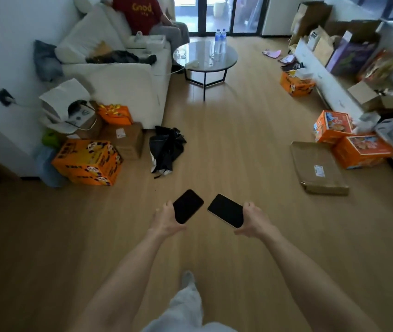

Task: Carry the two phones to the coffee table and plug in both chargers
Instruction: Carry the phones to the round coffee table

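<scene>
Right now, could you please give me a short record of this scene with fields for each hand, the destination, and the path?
left hand: holds dark phone, screen up
right hand: holds light-edged phone, screen up
destination: round coffee table ahead, beside the sofa
on table: two water bottles, white power strip
path: bare wood floor, boxes along both sides

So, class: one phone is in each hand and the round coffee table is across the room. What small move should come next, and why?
Probably keep walking straight ahead toward the coffee table. The left hand holds one phone and the right hand the other phone, both far short of the table. The wooden floor between looks clear, with the boxes off to either side.
</scene>
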